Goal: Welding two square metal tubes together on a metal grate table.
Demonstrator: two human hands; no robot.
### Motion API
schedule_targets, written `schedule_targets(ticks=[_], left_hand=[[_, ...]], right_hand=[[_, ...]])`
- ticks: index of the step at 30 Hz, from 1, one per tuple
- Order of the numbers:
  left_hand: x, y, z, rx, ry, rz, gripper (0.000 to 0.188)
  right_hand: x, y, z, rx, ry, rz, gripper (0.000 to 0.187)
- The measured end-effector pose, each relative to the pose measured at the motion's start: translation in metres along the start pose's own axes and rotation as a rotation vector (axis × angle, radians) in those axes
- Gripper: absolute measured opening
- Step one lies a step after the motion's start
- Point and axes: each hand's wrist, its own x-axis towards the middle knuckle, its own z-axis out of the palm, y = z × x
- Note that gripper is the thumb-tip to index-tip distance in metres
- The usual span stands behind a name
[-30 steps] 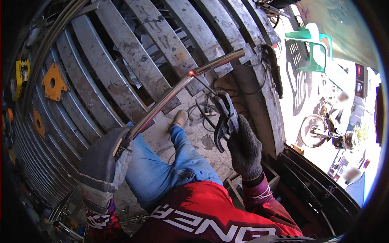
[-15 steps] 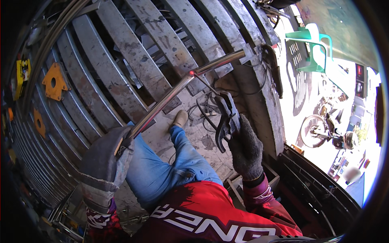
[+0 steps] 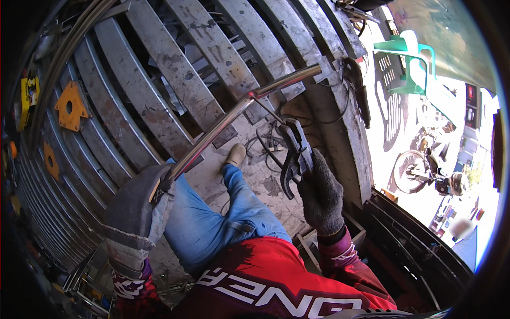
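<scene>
Over the near ends of the slatted steel table (image 3: 178, 53), here's the steel tube (image 3: 212, 133), running up and away from the left hand (image 3: 141, 207) to an angled joint (image 3: 251, 97) with a small red glow on it. Past that joint a shorter length of tube (image 3: 289, 80) kicks off to the right.

The left hand, in a thick grey gauntlet, is closed about the tube's near end. The right hand (image 3: 322, 196), in a grey knitted glove, is wrapped round a black electrode holder (image 3: 298, 151), and the thin electrode (image 3: 269, 111) slants forward and leftward out of it, straight at the joint. So the joint lies ahead and to the left of the right hand, the nearer of the two, with the electrode cutting across the tube's long axis.

Now, what can't I see? Whether the electrode's tip touches or stops just short: the glow covers it. The left fingers and the tube's near end are lost in the gauntlet. Whether the joint is a bend or two pieces meeting, and whether the tube rests on the slats, I can't make out.
</scene>
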Motion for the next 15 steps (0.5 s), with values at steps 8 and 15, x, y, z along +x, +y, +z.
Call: schedule_targets(ticks=[8, 15], left_hand=[[-0.0047, -0.0007, -0.0002, 0.016, 0.023, -0.01, 0.029], [-0.0016, 0.0, -0.0013, -0.024, -0.01, -0.001, 0.029]], right_hand=[[-0.0021, 0.0014, -0.0007, 0.034, -0.044, 0.064, 0.067], [-0.0009, 0.0029, 0.0028, 0.084, 0.006, 0.079, 0.062]])
